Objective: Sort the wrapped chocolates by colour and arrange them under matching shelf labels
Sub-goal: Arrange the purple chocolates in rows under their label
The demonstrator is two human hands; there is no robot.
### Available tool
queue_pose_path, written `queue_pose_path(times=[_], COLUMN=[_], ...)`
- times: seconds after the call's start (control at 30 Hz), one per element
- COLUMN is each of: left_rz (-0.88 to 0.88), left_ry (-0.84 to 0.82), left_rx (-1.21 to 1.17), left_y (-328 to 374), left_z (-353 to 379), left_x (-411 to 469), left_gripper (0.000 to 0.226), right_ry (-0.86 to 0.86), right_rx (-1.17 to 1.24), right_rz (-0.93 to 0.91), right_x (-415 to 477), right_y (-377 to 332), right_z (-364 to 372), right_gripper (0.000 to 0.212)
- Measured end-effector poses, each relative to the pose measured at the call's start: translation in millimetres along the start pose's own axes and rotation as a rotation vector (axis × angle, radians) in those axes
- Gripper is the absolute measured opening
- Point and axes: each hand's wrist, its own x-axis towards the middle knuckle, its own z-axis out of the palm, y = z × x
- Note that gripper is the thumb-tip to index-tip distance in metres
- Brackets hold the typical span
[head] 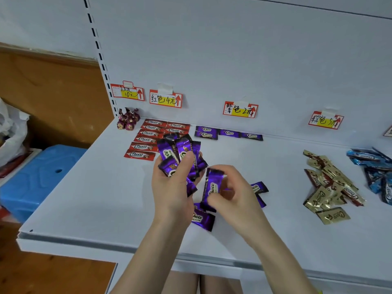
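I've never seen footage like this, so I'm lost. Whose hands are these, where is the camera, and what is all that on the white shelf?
There is no machine: a person works bare-handed, and the one picture comes from a camera worn on their head, looking down. The left hand grips a bunch of purple chocolates; the right hand pinches one purple chocolate. On the white shelf lie red chocolates in rows, a few purple ones under the purple label, a gold pile and blue ones.

The right edge cuts off a label (pixel 388 131) and the blue chocolates (pixel 370 159).
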Motion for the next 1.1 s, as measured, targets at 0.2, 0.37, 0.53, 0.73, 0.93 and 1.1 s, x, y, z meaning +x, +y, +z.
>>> queue_pose_path(times=[0.2, 0.37, 0.53, 0.73, 0.93, 1.1], left_rz=[-0.012, -0.042, -0.05, -0.057, -0.06, -0.047], left_ry=[0.023, 0.061, 0.068, 0.067, 0.086, 0.092], left_rx=[-0.011, -0.018, -0.008, 0.003, -0.009, -0.004], left_y=[1, 1, -2, -4, -5, -3], left_z=[-7, -10, -10, -10, -11, -12], left_x=[6, 12, 19, 24, 29, 31], left_gripper=[0.029, 0.035, 0.033, 0.037, 0.034, 0.027], right_ry=[0.231, 0.398, 0.42, 0.288, 0.061, 0.05], right_rx=[0.17, 0.148, -0.361, -0.848, -0.97, -0.982], right_rz=[0.053, 0.142, 0.121, -0.129, -0.207, -0.167], right_x=[40, 112, 148, 133, 129, 146], right_y=[8, 38, 71, 79, 85, 82], right_z=[-36, -69, -76, -78, -71, -70], right_gripper=[0.014, 0.005, 0.019, 0.028, 0.033, 0.037])
